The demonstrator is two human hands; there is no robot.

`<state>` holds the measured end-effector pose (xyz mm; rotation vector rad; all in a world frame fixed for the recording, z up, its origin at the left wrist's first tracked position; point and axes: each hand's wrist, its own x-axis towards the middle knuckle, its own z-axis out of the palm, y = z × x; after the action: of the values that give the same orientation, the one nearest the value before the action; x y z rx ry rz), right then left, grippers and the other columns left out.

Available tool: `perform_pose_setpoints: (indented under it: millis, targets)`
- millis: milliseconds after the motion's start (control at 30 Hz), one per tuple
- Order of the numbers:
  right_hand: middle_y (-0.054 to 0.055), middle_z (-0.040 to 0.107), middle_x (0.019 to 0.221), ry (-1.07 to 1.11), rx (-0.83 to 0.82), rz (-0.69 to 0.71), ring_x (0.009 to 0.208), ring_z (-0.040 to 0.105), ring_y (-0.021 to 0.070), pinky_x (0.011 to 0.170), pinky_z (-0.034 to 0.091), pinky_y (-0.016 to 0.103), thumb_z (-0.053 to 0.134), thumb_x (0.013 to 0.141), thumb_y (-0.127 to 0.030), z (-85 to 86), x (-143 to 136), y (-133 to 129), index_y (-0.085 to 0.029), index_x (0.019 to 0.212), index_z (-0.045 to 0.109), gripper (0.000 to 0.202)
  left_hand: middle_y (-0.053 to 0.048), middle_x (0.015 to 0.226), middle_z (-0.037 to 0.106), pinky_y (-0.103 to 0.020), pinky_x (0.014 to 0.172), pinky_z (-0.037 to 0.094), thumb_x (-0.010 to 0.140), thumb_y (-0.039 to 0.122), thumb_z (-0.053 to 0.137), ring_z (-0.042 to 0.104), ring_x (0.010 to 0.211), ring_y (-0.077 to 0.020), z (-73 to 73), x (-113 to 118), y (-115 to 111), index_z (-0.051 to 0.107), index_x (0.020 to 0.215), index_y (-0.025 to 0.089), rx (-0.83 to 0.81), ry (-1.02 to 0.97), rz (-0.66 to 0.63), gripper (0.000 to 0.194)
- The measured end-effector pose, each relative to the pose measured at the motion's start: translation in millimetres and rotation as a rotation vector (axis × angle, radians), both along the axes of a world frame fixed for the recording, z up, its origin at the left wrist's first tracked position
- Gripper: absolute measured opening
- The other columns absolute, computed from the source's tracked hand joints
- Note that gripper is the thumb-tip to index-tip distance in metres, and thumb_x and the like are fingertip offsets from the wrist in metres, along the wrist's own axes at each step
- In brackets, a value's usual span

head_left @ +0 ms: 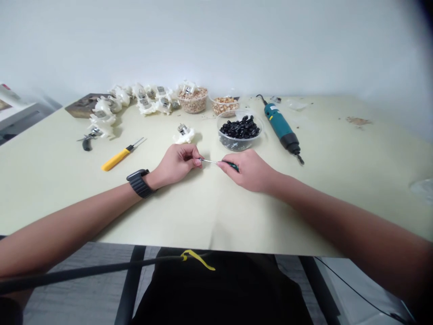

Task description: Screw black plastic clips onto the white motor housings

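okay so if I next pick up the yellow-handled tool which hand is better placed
Probably your left hand: the yellow-handled tool lies on that side, nearer to it. Your right hand is farther away, gripping the green-handled tool. The left's fingers are occupied too, pinching something small.

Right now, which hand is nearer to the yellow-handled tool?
Left. The left hand is just to the right of the yellow-handled tool, apart from it; the right hand is farther right, beyond the left one.
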<state>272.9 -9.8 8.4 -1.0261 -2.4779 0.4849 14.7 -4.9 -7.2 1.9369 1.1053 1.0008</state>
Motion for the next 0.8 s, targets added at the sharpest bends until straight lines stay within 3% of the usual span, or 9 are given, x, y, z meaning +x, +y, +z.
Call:
perform_pose_setpoints:
  millis: [233, 333, 500, 567, 700, 733, 800]
  targets:
    - [0.008, 0.061, 0.075, -0.236, 0.220, 0.008, 0.067, 0.040, 0.0172, 0.065, 0.020, 0.035, 0.043, 0.114, -0.047, -3.2, 1.7, 0.4, -0.014, 0.092, 0.068, 0.046, -0.005, 0.074, 0.077, -0.028, 0.067, 0.054, 0.084, 0.027, 0.080, 0.070, 0.068, -0.0151, -2.6, -2.9, 2.7, 0.071, 0.075, 0.018, -0.044, -0.031, -0.039, 0.016]
    - [0.007, 0.061, 0.075, -0.156, 0.233, 0.033, 0.068, 0.042, 0.0170, 0.066, 0.022, 0.035, 0.048, 0.113, -0.045, -0.5, 3.2, -0.5, -0.015, 0.088, 0.068, 0.044, -0.005, 0.074, 0.077, -0.028, 0.067, 0.054, 0.084, 0.027, 0.081, 0.069, 0.068, -0.0150, -1.8, -3.0, 2.1, 0.070, 0.074, 0.018, -0.043, -0.043, -0.042, 0.017]
    - [0.001, 0.064, 0.075, 0.179, -0.092, -0.029, 0.070, 0.049, 0.0140, 0.071, 0.034, 0.031, 0.063, 0.105, -0.045, 3.5, 2.7, 0.0, -0.017, 0.088, 0.073, 0.034, -0.005, 0.077, 0.077, -0.026, 0.067, 0.054, 0.086, 0.026, 0.080, 0.067, 0.069, -0.0141, 1.1, -0.3, -0.5, 0.069, 0.076, 0.017, 0.007, -0.061, -0.039, 0.018]
    - [0.000, 0.066, 0.077, 0.212, -0.230, -0.085, 0.072, 0.053, 0.0142, 0.072, 0.036, 0.031, 0.066, 0.102, -0.047, 5.1, 1.0, 0.2, -0.018, 0.093, 0.076, 0.032, -0.006, 0.078, 0.078, -0.026, 0.067, 0.053, 0.086, 0.026, 0.080, 0.068, 0.070, -0.0143, 0.5, 0.9, -0.9, 0.068, 0.076, 0.017, 0.046, -0.057, -0.036, 0.018]
    - [-0.001, 0.060, 0.066, 0.147, -0.508, -0.080, 0.060, 0.051, 0.0128, 0.065, 0.035, 0.031, 0.057, 0.107, -0.057, 7.4, -2.8, -0.7, -0.017, 0.079, 0.071, 0.051, -0.005, 0.078, 0.078, -0.025, 0.067, 0.052, 0.087, 0.023, 0.077, 0.068, 0.071, -0.0140, -2.0, 1.7, -0.7, 0.067, 0.078, 0.017, 0.111, -0.023, -0.019, 0.015]
    - [-0.001, 0.060, 0.065, 0.121, -0.512, -0.067, 0.059, 0.050, 0.0125, 0.065, 0.035, 0.031, 0.054, 0.109, -0.057, 7.6, -3.6, -1.3, -0.018, 0.075, 0.069, 0.054, -0.005, 0.078, 0.078, -0.024, 0.067, 0.052, 0.087, 0.022, 0.076, 0.068, 0.071, -0.0138, -2.4, 1.6, -0.8, 0.067, 0.077, 0.017, 0.115, -0.014, -0.018, 0.014]
    - [0.000, 0.059, 0.066, 0.045, -0.369, -0.065, 0.061, 0.048, 0.0126, 0.065, 0.032, 0.031, 0.052, 0.112, -0.052, 7.1, -5.0, -3.0, -0.018, 0.072, 0.064, 0.054, -0.004, 0.077, 0.077, -0.024, 0.066, 0.051, 0.087, 0.021, 0.074, 0.067, 0.070, -0.0132, -2.5, 1.1, -1.2, 0.067, 0.077, 0.016, 0.112, 0.002, -0.022, 0.013]
